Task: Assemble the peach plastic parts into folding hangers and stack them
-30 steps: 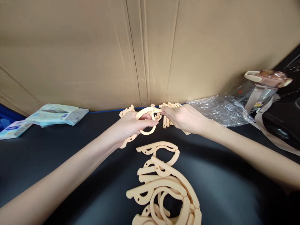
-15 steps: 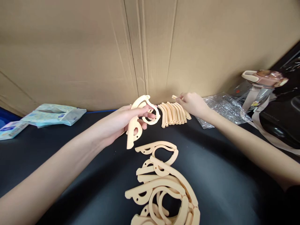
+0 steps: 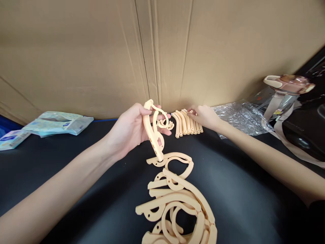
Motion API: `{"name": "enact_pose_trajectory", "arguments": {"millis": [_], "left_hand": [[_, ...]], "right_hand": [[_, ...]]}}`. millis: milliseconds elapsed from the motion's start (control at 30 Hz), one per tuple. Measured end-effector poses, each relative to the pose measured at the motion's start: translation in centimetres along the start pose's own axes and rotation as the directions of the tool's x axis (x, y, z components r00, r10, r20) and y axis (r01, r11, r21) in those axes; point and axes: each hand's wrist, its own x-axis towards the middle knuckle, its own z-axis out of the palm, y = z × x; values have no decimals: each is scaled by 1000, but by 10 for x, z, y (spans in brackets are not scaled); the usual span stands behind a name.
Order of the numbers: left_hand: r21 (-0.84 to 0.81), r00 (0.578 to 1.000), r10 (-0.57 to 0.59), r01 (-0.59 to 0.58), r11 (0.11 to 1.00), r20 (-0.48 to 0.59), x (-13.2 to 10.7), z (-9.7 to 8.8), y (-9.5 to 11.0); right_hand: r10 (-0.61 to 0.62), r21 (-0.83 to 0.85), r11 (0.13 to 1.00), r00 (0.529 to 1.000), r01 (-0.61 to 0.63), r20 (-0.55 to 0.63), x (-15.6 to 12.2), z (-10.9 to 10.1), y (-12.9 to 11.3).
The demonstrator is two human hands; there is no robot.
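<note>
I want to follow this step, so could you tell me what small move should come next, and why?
Probably the right hand should pinch one strip from the row and bring it to the curved piece in the left hand. Its fingers rest on the row by the cardboard, and the left hand holds that piece upright.

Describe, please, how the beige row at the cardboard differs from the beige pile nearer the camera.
The row holds short, slightly bent strips lined up neatly; the pile holds larger hooked pieces overlapping loosely. The right hand touches the row; the left hand holds a hooked piece by the pile. Both are beige.
</note>
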Motion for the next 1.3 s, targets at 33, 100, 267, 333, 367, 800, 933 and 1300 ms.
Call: {"name": "enact_pose_trajectory", "arguments": {"millis": [33, 100, 267, 333, 367, 800, 933, 1300], "left_hand": [[-4, 1000, 12, -12, 1000, -11, -1, 1, 0], [7, 998, 21, -21, 1000, -66, -1, 3, 0], [74, 984, 16, -3, 997, -180, 0, 5, -7], [120, 986, 2, 18, 993, -164, 0, 6, -13], [142, 990, -8, 28, 989, -143, 0, 7, -15], [546, 960, 250, -146, 825, -122, 11, -18, -11], [573, 978, 209, -156, 804, -27, 9, -9, -14], [452, 938, 344, -292, 843, -34, 2, 21, -43]], "right_hand": [[-17, 18, 1000, 1000, 17, 1, 0, 0, 0], [-41, 53, 998, 999, 42, -20, -2, -4, -6], [-251, 421, 876, 968, 237, -21, -41, -29, -60], [-384, 490, 804, 923, 338, -6, -65, -37, -87], [-389, 433, 827, 921, 358, -19, -76, -39, -97], [-195, 201, 948, 950, 246, -245, -50, -62, -62], [-364, -154, 931, 880, 331, -306, -53, -59, -64], [-576, -401, 777, 804, 485, -145, -53, -43, -65]]}}
